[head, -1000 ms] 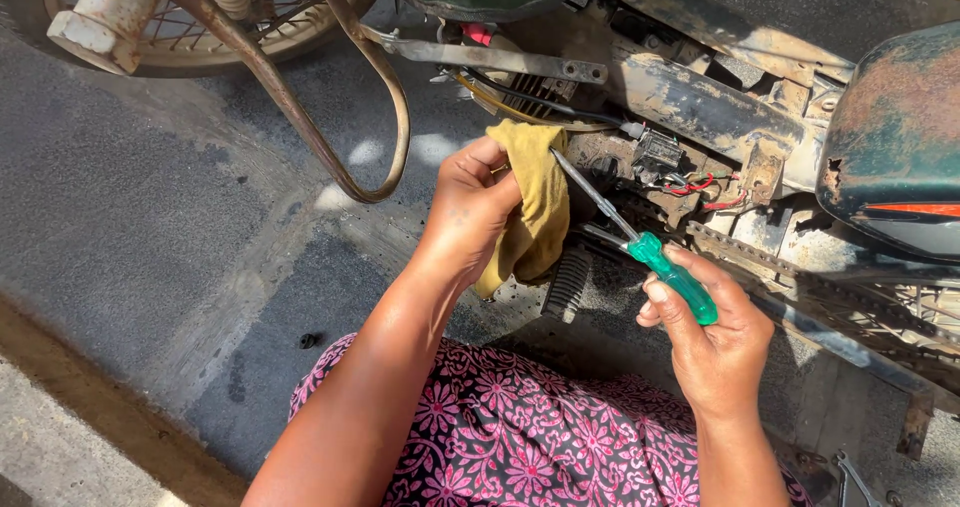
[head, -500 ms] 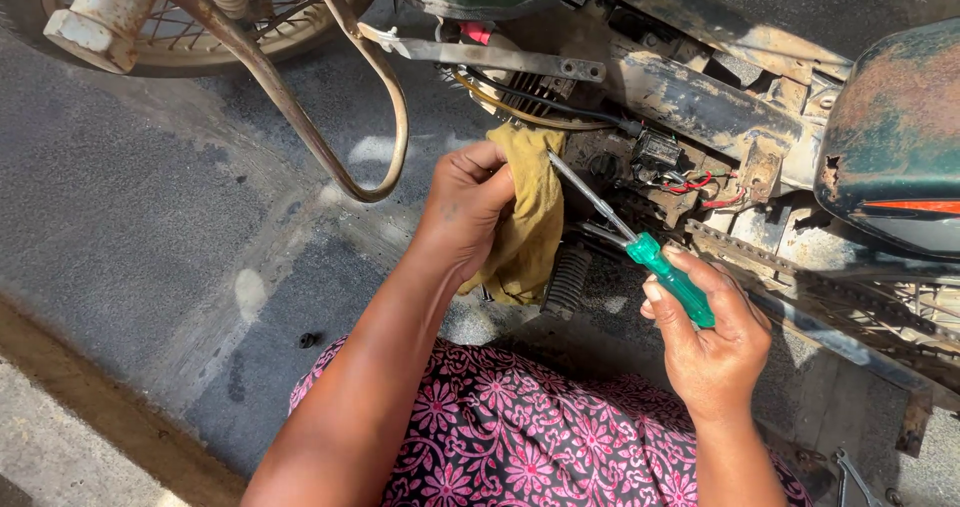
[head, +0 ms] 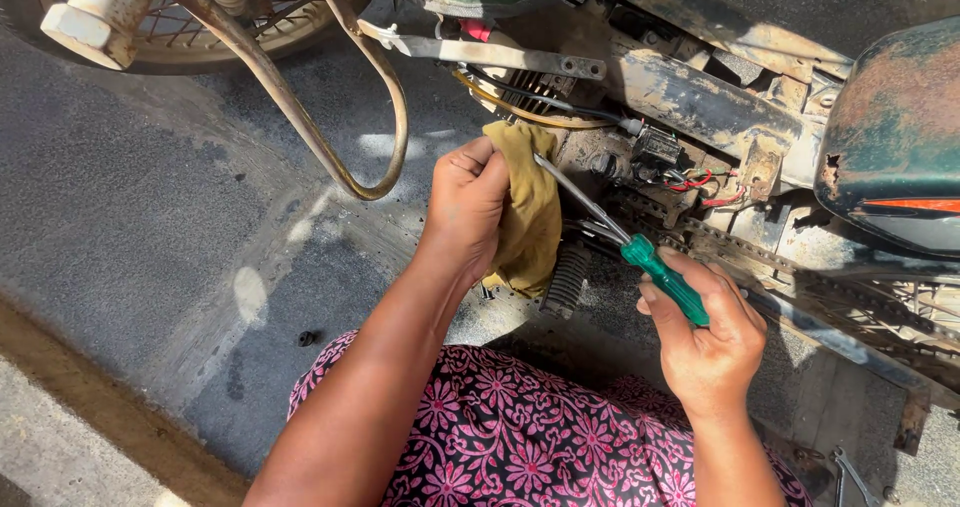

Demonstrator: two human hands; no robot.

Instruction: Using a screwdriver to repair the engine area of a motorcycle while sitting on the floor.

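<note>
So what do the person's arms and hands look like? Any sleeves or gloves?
Both arms are bare, with no sleeves showing. The left hand and the right hand wear no gloves, and I can see no rings, watch or bracelet. The only clothing in view is a dark garment with pink flowers, below the arms.

Your mustard-yellow rag (head: 528,207) hangs crumpled against the engine, and the green-handled screwdriver (head: 640,252) slants up-left, its metal shaft tip just beside the cloth.
</note>
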